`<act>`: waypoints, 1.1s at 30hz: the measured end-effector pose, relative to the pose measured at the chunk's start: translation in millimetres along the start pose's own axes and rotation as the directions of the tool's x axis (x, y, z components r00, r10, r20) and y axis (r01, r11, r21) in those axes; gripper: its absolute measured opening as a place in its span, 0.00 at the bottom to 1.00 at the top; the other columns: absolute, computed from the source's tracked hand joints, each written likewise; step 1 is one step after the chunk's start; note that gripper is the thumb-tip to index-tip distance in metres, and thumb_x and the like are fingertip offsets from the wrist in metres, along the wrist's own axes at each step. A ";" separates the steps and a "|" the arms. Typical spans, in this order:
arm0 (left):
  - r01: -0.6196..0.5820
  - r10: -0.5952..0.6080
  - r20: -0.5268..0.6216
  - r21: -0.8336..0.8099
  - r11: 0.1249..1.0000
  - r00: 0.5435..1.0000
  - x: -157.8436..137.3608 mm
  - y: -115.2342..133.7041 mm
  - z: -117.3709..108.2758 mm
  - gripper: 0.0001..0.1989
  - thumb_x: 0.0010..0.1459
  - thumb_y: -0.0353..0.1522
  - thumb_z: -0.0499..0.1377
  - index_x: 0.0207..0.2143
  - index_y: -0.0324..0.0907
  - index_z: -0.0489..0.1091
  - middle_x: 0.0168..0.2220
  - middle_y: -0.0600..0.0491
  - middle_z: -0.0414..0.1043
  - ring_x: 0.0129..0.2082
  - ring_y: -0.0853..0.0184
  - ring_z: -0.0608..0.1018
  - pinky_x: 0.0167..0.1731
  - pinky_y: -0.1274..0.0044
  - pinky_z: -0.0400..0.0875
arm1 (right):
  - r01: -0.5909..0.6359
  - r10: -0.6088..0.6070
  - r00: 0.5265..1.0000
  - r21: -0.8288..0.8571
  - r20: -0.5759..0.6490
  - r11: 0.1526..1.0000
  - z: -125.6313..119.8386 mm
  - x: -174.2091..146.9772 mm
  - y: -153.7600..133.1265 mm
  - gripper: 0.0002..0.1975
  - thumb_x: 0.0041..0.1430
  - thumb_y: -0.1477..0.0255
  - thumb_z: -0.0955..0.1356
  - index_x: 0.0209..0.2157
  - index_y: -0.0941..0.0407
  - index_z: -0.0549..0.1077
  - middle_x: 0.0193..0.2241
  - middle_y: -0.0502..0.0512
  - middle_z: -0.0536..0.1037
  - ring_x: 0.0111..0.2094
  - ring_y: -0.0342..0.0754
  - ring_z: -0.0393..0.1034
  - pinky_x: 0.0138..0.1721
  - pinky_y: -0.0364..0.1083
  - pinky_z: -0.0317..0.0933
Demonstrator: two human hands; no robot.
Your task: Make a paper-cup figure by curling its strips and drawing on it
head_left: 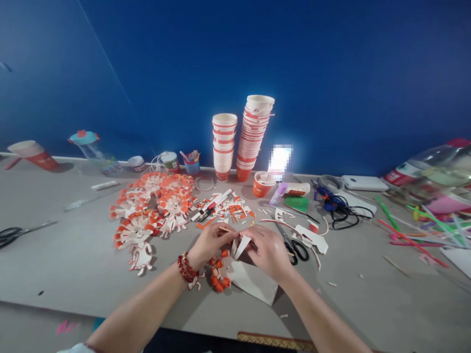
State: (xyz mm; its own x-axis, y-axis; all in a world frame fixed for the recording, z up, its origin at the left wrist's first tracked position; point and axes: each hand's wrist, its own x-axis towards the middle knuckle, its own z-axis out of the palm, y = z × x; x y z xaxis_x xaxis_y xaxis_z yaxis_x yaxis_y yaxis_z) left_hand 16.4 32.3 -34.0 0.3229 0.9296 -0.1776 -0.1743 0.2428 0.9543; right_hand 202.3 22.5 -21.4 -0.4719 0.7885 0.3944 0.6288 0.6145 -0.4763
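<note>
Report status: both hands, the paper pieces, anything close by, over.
Left hand and right hand together at white paper strips. Curled orange-and-white cutout just below in view. Black-handled scissors beside right hand.

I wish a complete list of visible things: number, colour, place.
Wall: one, blue, rear.
Table: one, grey, underneath.
Cup stacks: two, red-white, rear.
Single cups: two, red-white, far left and centre.
Paper figures: several, orange-white, left.
Curled piece: one, orange, front centre.
Sheet: one, white, front centre.
Strip ends: two, white, centre.
Scraps: many, white-orange, centre.
Scissors: two, black-handled, left and right.
Glue stick: one, purple, centre.
Corded tool: one, blue, right.
Straws: many, multicoloured, right.
Bottle: one, clear, left.
Large bottles: several, clear, far right.
Pots: three, mixed colours, rear left.
Beads: many, red, left wrist.
Left hand: one, centre.
Right hand: one, centre.
</note>
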 end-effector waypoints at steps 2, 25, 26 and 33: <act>-0.013 0.013 0.000 0.002 1.000 1.000 -0.5 1.4 0.3 0.17 0.47 0.42 0.69 0.27 0.36 0.73 0.22 0.55 0.72 0.21 0.74 0.70 0.24 0.81 0.64 | -0.009 0.009 1.000 -0.001 0.020 1.000 -0.5 0.1 0.7 0.10 0.53 0.80 0.64 0.35 0.55 0.73 0.29 0.53 0.76 0.32 0.49 0.69 0.35 0.44 0.57; -0.032 0.032 0.007 0.084 0.996 0.999 -0.7 0.7 -2.6 0.16 0.48 0.40 0.68 0.31 0.37 0.73 0.23 0.54 0.73 0.23 0.72 0.72 0.24 0.81 0.64 | -0.097 0.108 0.986 -0.092 0.126 0.991 -4.7 3.7 -1.1 0.09 0.57 0.78 0.64 0.33 0.56 0.76 0.31 0.55 0.79 0.34 0.49 0.73 0.35 0.43 0.59; -0.031 0.031 0.006 0.087 0.996 1.000 -0.8 1.5 -2.6 0.16 0.48 0.40 0.68 0.31 0.37 0.73 0.23 0.54 0.73 0.23 0.72 0.72 0.24 0.81 0.64 | -0.102 0.116 0.984 -0.103 0.136 0.989 -4.4 3.6 -0.8 0.09 0.56 0.78 0.64 0.32 0.56 0.76 0.30 0.55 0.79 0.33 0.48 0.73 0.35 0.43 0.59; 0.038 -0.038 0.000 0.116 0.993 0.999 -1.5 5.3 -2.7 0.17 0.47 0.42 0.67 0.30 0.37 0.73 0.23 0.53 0.74 0.22 0.72 0.72 0.22 0.82 0.61 | -0.071 0.080 0.991 -0.084 0.108 0.994 -1.6 2.8 0.7 0.10 0.56 0.79 0.64 0.31 0.56 0.77 0.29 0.54 0.78 0.32 0.47 0.72 0.35 0.42 0.60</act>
State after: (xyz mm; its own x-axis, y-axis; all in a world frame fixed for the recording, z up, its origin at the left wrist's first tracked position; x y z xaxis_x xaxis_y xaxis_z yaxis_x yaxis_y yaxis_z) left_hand 12.5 32.9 -29.3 0.3297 0.9196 -0.2137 -0.0527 0.2439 0.9684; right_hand 202.4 25.1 -19.3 -0.4841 0.8329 0.2683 0.7101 0.5531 -0.4356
